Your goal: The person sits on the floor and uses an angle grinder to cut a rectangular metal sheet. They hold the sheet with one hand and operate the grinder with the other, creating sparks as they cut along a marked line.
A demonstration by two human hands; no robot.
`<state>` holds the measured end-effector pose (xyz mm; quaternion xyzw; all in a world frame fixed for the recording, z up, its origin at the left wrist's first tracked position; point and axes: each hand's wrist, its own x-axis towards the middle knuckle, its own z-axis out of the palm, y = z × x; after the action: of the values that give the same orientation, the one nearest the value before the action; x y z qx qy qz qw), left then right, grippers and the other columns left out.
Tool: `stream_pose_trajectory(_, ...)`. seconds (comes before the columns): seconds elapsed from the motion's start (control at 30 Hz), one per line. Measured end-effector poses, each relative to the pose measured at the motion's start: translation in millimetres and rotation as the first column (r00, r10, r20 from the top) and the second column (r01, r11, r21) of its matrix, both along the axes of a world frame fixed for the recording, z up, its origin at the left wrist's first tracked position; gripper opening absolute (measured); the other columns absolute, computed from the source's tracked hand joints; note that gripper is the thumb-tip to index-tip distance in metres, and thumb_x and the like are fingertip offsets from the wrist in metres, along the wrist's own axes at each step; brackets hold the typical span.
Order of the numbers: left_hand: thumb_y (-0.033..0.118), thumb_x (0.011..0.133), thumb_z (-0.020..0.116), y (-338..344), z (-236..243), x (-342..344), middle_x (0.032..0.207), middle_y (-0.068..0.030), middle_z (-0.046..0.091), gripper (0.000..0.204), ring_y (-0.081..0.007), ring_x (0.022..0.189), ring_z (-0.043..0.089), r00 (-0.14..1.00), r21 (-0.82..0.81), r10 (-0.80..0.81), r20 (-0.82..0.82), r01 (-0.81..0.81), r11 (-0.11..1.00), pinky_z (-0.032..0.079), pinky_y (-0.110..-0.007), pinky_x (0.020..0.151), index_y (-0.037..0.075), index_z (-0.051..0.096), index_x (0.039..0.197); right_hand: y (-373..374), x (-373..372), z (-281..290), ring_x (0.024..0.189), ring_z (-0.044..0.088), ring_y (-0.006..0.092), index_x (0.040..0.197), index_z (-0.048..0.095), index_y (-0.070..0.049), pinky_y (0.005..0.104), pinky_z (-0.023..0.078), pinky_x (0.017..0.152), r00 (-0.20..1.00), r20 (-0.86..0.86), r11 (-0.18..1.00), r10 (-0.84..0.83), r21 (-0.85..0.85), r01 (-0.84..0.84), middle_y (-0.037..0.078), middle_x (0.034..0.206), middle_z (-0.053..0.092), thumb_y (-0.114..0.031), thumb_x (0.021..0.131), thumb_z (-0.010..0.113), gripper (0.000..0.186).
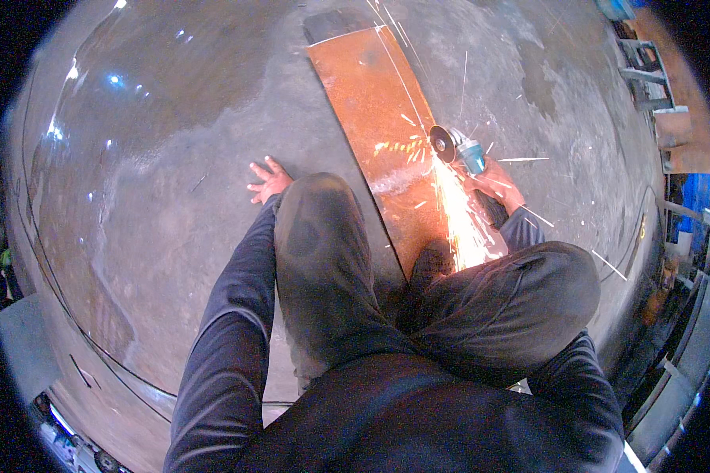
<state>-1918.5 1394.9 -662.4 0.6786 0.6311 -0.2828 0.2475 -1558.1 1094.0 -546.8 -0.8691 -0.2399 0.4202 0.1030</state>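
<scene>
My right hand (497, 182) is closed round the body of a teal angle grinder (470, 157). The grinder's disc (442, 143) meets the right edge of a long, rust-orange steel plate (371, 87) lying on the floor. A bright stream of sparks (459, 221) pours from the disc back toward my right leg, and stray sparks fly about. Left of the plate, beside my left knee, my left hand (270, 180) has its fingers spread and holds nothing; it appears to rest on the floor. The grinder's far end is hidden by my hand.
Grey concrete floor (189, 173) surrounds me, with damp-looking darker patches. A thin dark cable (71, 311) runs along the left side. Metal frames (647, 75) and a blue object (698, 197) stand at the right rim. My bent knees flank the plate's near end.
</scene>
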Motion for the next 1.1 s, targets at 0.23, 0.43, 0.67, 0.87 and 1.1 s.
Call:
stream_pose_trajectory(0.23,0.056,0.078,0.075,2,-17,-8,0.164,-0.0210,-0.011,0.115,-0.0610,0.143,0.012,1.000,0.021,-0.003,0.010,0.002,1.000,0.027,-0.073,0.107,0.021,0.003,0.160,6,1,-4,0.110,0.064,0.0346,0.126,0.059,-0.007,0.0411,0.049,0.093,1.000,0.029,1.000,-0.005,-0.020,0.006,0.018,0.118,0.068,-0.033,0.058,0.081,0.076)
stream_pose_trajectory(0.43,0.056,0.078,0.075,2,-5,-9,0.164,-0.0210,-0.010,0.114,-0.0611,0.142,0.013,1.000,0.009,-0.003,0.011,0.003,1.000,0.028,-0.073,0.106,0.021,0.003,0.160,8,-1,-8,0.108,0.065,0.0355,0.125,0.060,-0.008,0.0414,0.050,0.092,0.994,0.095,0.997,0.047,-0.073,-0.040,0.018,0.115,0.068,-0.034,0.059,0.081,0.074)
stream_pose_trajectory(0.67,0.055,0.079,0.075,0,-10,-10,0.164,-0.0207,-0.009,0.114,-0.0604,0.143,0.014,1.000,0.067,0.015,0.000,-0.015,0.998,0.029,-0.072,0.107,0.020,0.003,0.160,-15,5,-31,0.095,0.061,0.0193,0.124,0.059,-0.005,0.0330,0.048,0.084,0.999,0.013,0.988,0.053,0.145,-0.054,0.007,0.104,0.066,-0.030,0.069,0.081,0.065)
stream_pose_trajectory(0.87,0.052,0.078,0.077,-1,-1,-1,0.164,-0.0207,-0.010,0.114,-0.0599,0.143,0.014,0.999,0.008,0.008,0.046,-0.009,1.000,0.029,-0.071,0.108,0.019,0.004,0.160,-29,3,-14,0.101,0.064,0.0283,0.123,0.059,-0.005,0.0378,0.050,0.086,0.999,-0.039,0.999,0.015,0.053,-0.012,0.015,0.105,0.068,-0.032,0.069,0.079,0.064)
stream_pose_trajectory(1.1,0.052,0.078,0.077,1,-3,-3,0.164,-0.0205,-0.012,0.115,-0.0594,0.143,0.013,1.000,0.013,0.008,0.013,-0.008,1.000,0.029,-0.070,0.108,0.020,0.002,0.160,-17,-21,2,0.101,0.068,0.0356,0.122,0.060,-0.005,0.0430,0.055,0.084,0.980,0.194,0.995,0.045,-0.093,-0.027,0.020,0.110,0.070,-0.032,0.058,0.084,0.073)
